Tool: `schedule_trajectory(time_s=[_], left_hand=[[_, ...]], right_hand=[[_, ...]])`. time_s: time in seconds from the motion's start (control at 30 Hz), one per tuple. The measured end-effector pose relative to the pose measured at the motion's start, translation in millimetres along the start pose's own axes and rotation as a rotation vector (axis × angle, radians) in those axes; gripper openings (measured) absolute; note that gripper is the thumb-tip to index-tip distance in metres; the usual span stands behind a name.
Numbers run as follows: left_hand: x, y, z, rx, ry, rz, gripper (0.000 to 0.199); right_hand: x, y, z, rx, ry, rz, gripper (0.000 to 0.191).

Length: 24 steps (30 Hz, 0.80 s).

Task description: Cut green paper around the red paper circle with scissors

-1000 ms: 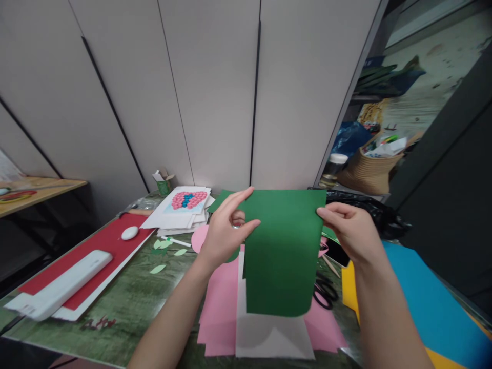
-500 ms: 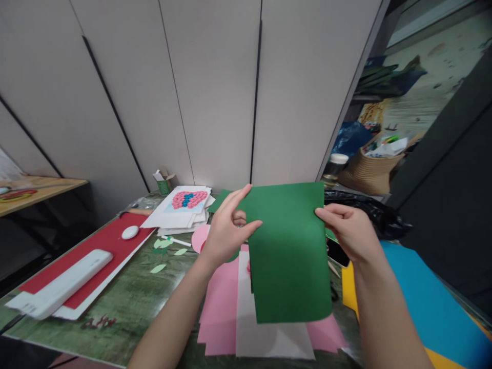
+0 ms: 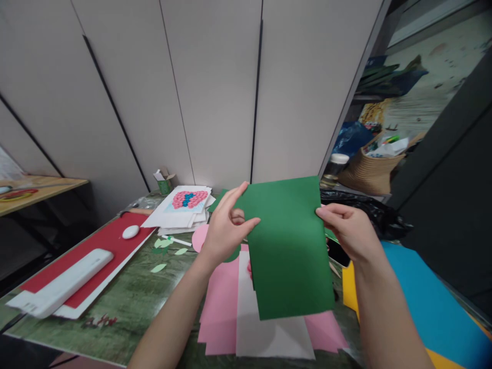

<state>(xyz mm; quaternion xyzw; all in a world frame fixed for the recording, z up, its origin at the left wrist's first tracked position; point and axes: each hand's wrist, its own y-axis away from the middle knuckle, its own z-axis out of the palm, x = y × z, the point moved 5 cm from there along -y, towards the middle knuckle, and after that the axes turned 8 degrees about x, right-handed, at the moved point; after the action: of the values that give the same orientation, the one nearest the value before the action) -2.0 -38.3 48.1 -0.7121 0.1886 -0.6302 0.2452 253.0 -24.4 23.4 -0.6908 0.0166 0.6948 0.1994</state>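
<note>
A dark green sheet of paper point(image 3: 290, 246) is held up in front of me, tilted slightly, between both hands. My left hand point(image 3: 230, 220) grips its left edge, thumb at the front and fingers towards the back. On the opposite edge, my right hand point(image 3: 346, 225) pinches the sheet between thumb and fingers. Below it lie a white sheet point(image 3: 269, 341) and pink paper point(image 3: 219, 312) on the green table. The green sheet hides much of the white one; a bit of pink shows at its left edge.
On the left are red paper point(image 3: 88, 261), a white bar-shaped device point(image 3: 71, 282) and pale green paper leaves point(image 3: 158, 268). A heart picture point(image 3: 188, 199) tops a paper stack at the back. Blue paper point(image 3: 430, 302) lies right, near a black plastic bag point(image 3: 380, 218).
The green sheet has tilted a little, its top edge shifting left and up and its lower edge swinging slightly right. Both hands keep their grip, nearly in place.
</note>
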Motion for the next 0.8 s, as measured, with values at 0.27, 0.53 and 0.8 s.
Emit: schedule_trajectory(time_s=[0.27,0.53,0.8], left_hand=[[-2.3,-2.7,-0.5,0.01,-0.007,0.005,0.066],[-4.4,-6.0,-3.7,0.035,0.036,0.008,0.065],[-5.3,-6.8,-4.2,0.049,0.033,0.016,0.065]], right_hand=[[-0.5,1.2,1.5,0.017,0.022,-0.002,0.019],[-0.8,-0.5,1.8,-0.014,0.118,-0.039,0.019],[-0.8,1.6,6.5,-0.036,0.095,-0.034,0.019]])
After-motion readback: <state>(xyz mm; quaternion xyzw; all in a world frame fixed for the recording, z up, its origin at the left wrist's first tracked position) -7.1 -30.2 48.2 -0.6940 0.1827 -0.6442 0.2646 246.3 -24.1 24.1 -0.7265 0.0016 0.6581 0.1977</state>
